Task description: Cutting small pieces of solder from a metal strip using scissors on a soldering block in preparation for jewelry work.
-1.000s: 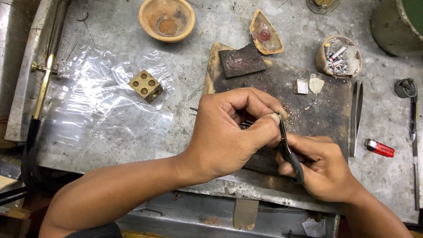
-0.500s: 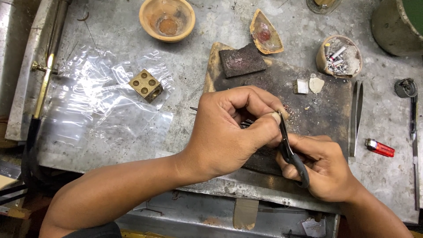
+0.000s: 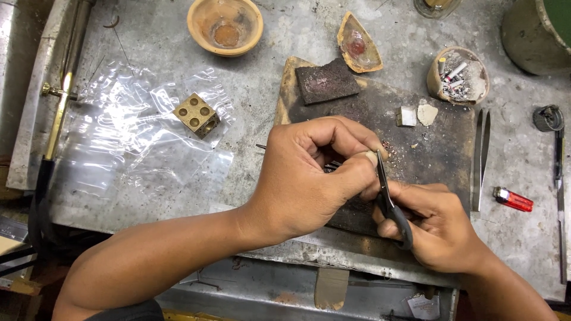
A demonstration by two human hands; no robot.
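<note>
A grey bench [image 3: 285,89] fills the frame. At centre, the left hand [image 3: 309,178] curls closed, pinching something too small to tell. Lower right, the right hand [image 3: 440,229] grips black scissors [image 3: 389,202], tips touching the left fingertips.

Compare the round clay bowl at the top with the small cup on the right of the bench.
The bowl is wide and shallow; the cup is narrower with taller walls. The bowl holds only a reddish-brown patch at its bottom; the cup is packed with grey ash and white stubs. The bowl stands left of the dark board, the cup off its right corner. Both are round, tan, open-topped and upright on the metal bench.
</note>
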